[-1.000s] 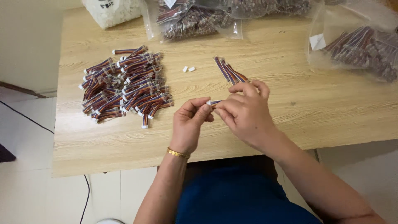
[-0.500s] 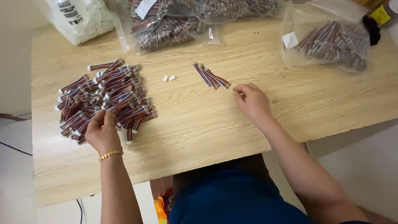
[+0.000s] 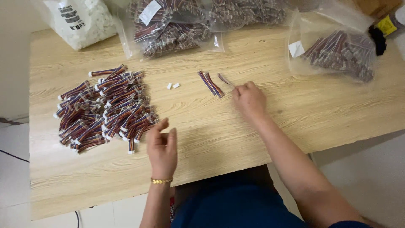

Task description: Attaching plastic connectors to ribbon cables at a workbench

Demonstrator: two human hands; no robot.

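Note:
My right hand (image 3: 249, 99) pinches one short multicoloured wire (image 3: 225, 80) off a small bundle of the same wires (image 3: 209, 83) lying on the wooden table (image 3: 261, 139). My left hand (image 3: 162, 147) hovers over the table with fingers apart and nothing in it, just right of a large pile of wire leads with white plugs (image 3: 103, 109). Two small white plastic connectors (image 3: 172, 85) lie between the pile and the bundle.
Clear bags of more wire leads (image 3: 181, 27) (image 3: 341, 50) lie along the table's far edge, with a bag of white parts (image 3: 80, 21) at the far left. A yellow and black object (image 3: 382, 27) sits at the far right corner.
My left hand has left the pile and moved right toward the table's middle. My right hand has taken hold of one wire beside the small bundle. One second ago both hands held a lead together.

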